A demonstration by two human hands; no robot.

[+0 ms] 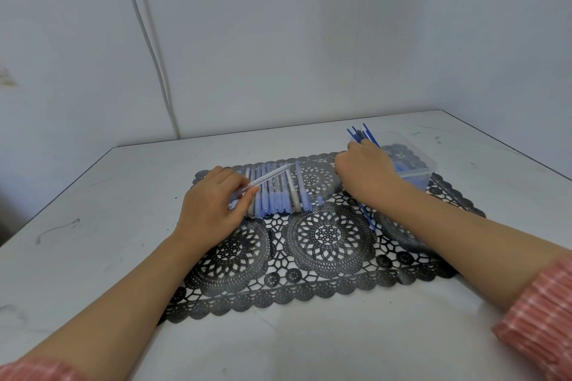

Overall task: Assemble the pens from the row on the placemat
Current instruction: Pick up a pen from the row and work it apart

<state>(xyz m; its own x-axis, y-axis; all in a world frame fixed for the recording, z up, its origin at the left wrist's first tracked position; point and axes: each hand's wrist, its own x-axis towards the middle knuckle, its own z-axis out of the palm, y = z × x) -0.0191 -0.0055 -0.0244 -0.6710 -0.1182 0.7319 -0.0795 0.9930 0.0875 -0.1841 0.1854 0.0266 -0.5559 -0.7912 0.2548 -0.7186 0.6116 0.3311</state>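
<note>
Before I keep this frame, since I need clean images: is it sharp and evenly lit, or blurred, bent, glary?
Head view: soft, even light, no glare, faint shadows on the table; bluish cast overall; left hand and its clear pen tube fairly sharp; right hand gripping the refills slightly soft; wall cable looks bowed, likely lens distortion.

We see a black lacy placemat (325,238) of round medallions on a white table (93,226), pale blue and grey pens (272,198), dark blue refills (359,137), our pink striped sleeves (544,318).
</note>
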